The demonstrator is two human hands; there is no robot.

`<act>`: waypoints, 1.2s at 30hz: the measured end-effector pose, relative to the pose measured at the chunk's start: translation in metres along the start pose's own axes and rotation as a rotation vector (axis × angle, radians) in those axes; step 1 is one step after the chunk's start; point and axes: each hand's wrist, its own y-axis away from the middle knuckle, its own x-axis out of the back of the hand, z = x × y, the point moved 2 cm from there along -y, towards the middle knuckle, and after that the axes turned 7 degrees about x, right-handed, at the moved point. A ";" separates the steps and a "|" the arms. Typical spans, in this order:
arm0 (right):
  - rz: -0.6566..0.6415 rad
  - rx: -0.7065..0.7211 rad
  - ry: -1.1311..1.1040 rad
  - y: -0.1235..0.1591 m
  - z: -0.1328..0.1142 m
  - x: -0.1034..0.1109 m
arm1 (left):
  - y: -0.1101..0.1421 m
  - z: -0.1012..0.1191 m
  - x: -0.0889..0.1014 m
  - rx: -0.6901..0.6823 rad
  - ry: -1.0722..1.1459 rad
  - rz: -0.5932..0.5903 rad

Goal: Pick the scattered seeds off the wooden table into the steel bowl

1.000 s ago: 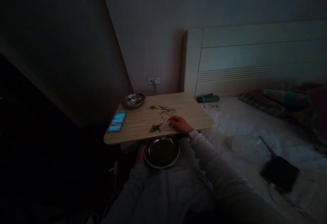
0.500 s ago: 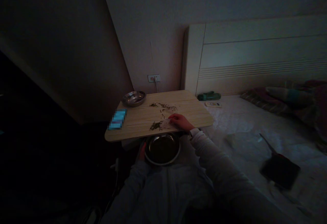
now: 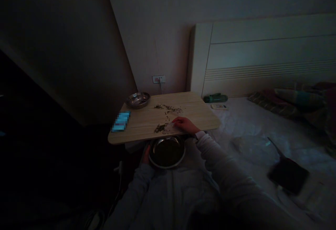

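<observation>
My left hand grips the left rim of a round metal bowl, held just below the near edge of a wood-grain table. Inside the bowl it is dark, and the contents are hard to make out. On the tabletop my right hand is closed on a pale, see-through flat piece, possibly plastic. That piece lies against a small heap of dark green grains, which look like beans or seeds. More such grains are scattered farther back, with a few in between.
A second metal bowl stands at the table's back left corner, with a phone in front of it. On the bed to the right lie a green bottle, a remote and a dark flat thing with a handle.
The view has shifted very slightly. My right hand and the pale piece stay almost in place beside the heap; my left hand keeps its hold on the bowl.
</observation>
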 end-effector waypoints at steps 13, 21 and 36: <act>0.036 0.033 0.071 -0.003 0.001 -0.001 | 0.001 -0.001 0.000 0.003 0.019 0.004; -0.015 0.018 -0.022 -0.001 -0.005 -0.013 | -0.003 0.001 0.003 0.011 0.018 -0.021; 0.077 0.014 -0.049 0.003 -0.010 -0.011 | 0.002 0.002 0.000 -0.015 0.005 -0.001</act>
